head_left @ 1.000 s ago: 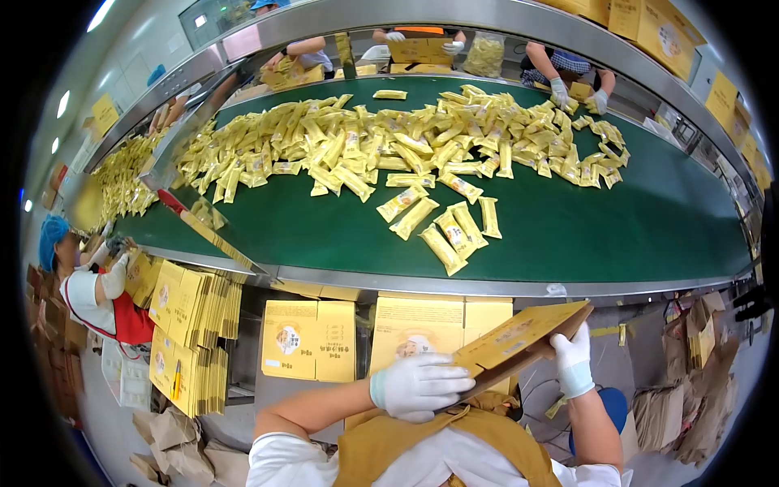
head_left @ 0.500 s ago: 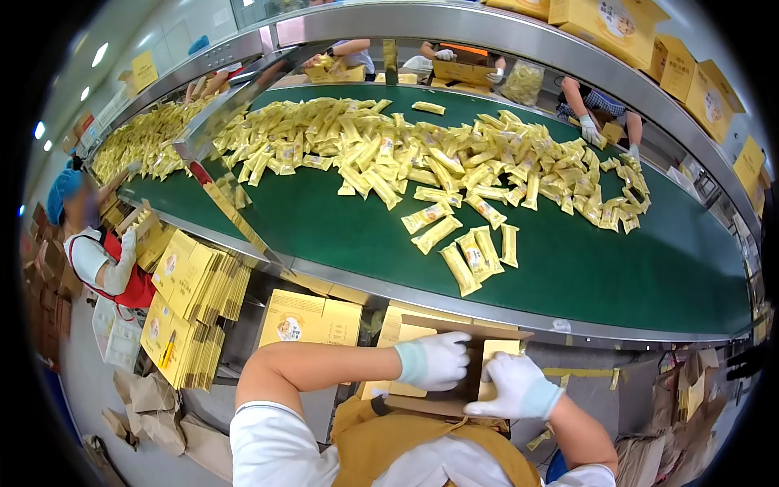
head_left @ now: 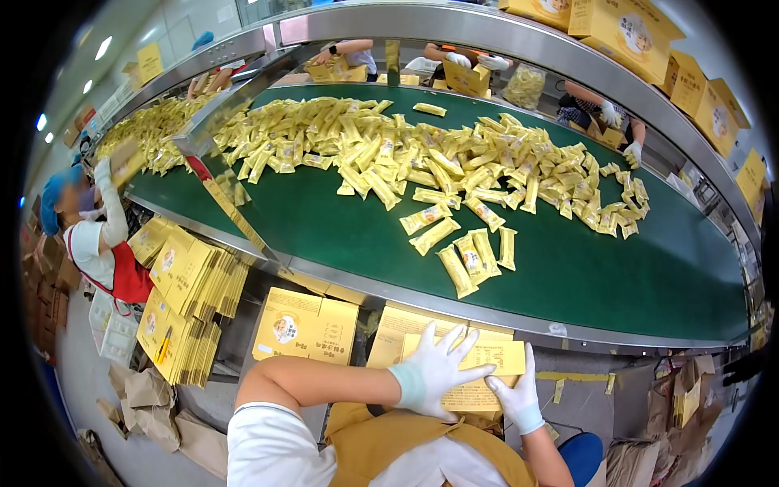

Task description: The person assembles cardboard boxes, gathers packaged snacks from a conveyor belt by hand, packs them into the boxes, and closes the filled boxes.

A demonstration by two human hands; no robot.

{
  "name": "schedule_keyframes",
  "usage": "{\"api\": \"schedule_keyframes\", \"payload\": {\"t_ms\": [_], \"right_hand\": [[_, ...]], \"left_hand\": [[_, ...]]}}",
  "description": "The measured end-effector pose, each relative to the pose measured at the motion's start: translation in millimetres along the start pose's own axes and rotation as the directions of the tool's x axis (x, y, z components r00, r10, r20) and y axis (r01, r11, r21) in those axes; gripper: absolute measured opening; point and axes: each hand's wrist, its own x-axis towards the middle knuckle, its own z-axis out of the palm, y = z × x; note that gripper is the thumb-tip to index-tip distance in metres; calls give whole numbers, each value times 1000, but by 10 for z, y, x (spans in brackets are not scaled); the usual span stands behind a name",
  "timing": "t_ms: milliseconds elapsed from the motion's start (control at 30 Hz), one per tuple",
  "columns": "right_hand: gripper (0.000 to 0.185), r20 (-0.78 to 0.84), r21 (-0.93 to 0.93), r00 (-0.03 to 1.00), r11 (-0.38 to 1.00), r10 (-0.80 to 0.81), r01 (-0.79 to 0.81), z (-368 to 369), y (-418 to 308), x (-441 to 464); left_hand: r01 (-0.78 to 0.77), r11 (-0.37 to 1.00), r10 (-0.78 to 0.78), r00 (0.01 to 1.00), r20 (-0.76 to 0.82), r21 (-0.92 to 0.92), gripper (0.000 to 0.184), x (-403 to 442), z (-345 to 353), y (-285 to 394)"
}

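In the head view, a yellow printed cardboard box (head_left: 497, 355) is in front of my apron, its printed side up. My left hand (head_left: 434, 372), in a white glove, lies across the box's left part with fingers spread. At the box's right edge, my gloved right hand (head_left: 518, 401) grips it, thumb on the printed face and fingers along the side. Beneath and behind the box lies another yellow carton (head_left: 393, 329). Beyond it, many yellow wrapped snack packs (head_left: 438, 235) are heaped on the green conveyor belt (head_left: 357, 264).
A flat yellow carton (head_left: 304, 329) lies to my left, near stacks of folded cartons (head_left: 191, 280). A co-worker in a red apron (head_left: 122, 268) stands at far left; other workers are across the belt. Brown paper (head_left: 150, 410) covers part of the floor.
The box has turned from its open brown inside facing me to its printed face up. My left hand has spread its fingers over it. The co-worker at left has raised an arm with a box.
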Motion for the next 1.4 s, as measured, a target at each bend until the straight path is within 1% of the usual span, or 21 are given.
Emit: {"api": "schedule_keyframes", "payload": {"t_ms": [133, 167, 200, 233, 300, 367, 400, 433, 500, 567, 600, 700, 800, 833, 867, 900, 1000, 1100, 1233, 1300, 1400], "right_hand": [[98, 174, 2, 976, 992, -128, 129, -121, -117, 87], [80, 129, -121, 985, 984, -115, 131, -239, -83, 137], [73, 60, 250, 998, 968, 22, -36, -395, 82, 210], [66, 43, 592, 985, 789, 169, -162, -555, 301, 293], [62, -170, 257, 980, 965, 100, -53, -844, 737, 362], [59, -272, -11, 962, 999, 38, -42, -838, 752, 325], [58, -268, 14, 962, 999, 40, -38, -699, 677, 264], [57, -264, 37, 964, 999, 43, -35, -550, 505, 193], [57, -122, -223, 964, 953, -237, 206, -555, 927, 254], [59, -188, -193, 972, 975, -144, 108, -365, -120, 28], [65, -153, -338, 977, 936, -152, 93, -385, -273, -40], [79, -60, -609, 998, 792, 4, -39, -289, -686, -191], [83, -57, -732, 998, 681, -15, -32, -27, -704, -34], [83, -61, -785, 998, 617, 2, -49, 104, -705, 36], [85, -40, -823, 999, 566, 13, -40, 262, -661, 52], [86, -18, -857, 1000, 514, 24, -28, 415, -606, 80], [93, 88, -884, 989, 447, -123, 134, 637, -395, -21], [94, 75, -861, 990, 492, -121, 126, 596, -352, -17], [91, 35, -771, 999, 636, 8, 22, 333, -358, -25], [82, 48, -626, 996, 775, -79, 91, 159, -143, -47], [71, -45, -450, 951, 856, -306, 254, 45, 204, -4]], "left_hand": [[58, 998, -59, 998, -33, -23, 103, 8, 64, 23], [76, 997, -77, 997, -30, -27, 103, 7, -22, -21], [93, 995, -94, 995, -32, -33, 104, 13, -93, -70], [126, 979, -151, 977, -149, -163, 103, 13, -103, -169], [135, 899, -292, 893, -341, -416, 101, 22, 15, -450], [-202, 412, -371, 854, -366, -889, 101, 106, 223, -651], [-356, 61, -412, 842, -348, -933, 101, 154, 314, -722], [-367, -120, -393, 871, -295, -923, 95, 192, 393, -674], [-335, -471, -325, 926, -193, -816, 83, 216, 688, -426], [-236, -736, -252, 965, -66, -635, 72, 164, 1092, -313], [-176, -840, -199, 980, -10, -513, 67, 141, 1276, -264], [-224, -839, -275, 961, 32, -495, 56, 75, 1650, -98], [-57, -590, -524, 786, 328, -806, 50, 180, 2056, -291], [222, -97, -587, 774, 236, -970, 49, 218, 2128, -430], [440, 420, -596, 793, 124, -794, 49, 254, 2148, -618], [524, 782, -547, 837, 31, -337, 48, 271, 2180, -751], [419, 509, -730, 673, -119, -752, 48, 269, 2323, -921], [286, 593, -699, 646, -306, -753, 50, 50, 1569, -634], [278, 425, -640, 765, -68, -862, 49, -94, 1019, -524], [268, 291, -584, 810, 52, -918, 48, -231, 667, -527], [336, 384, -580, 813, 59, -860, 37, -334, 926, -798]]}}
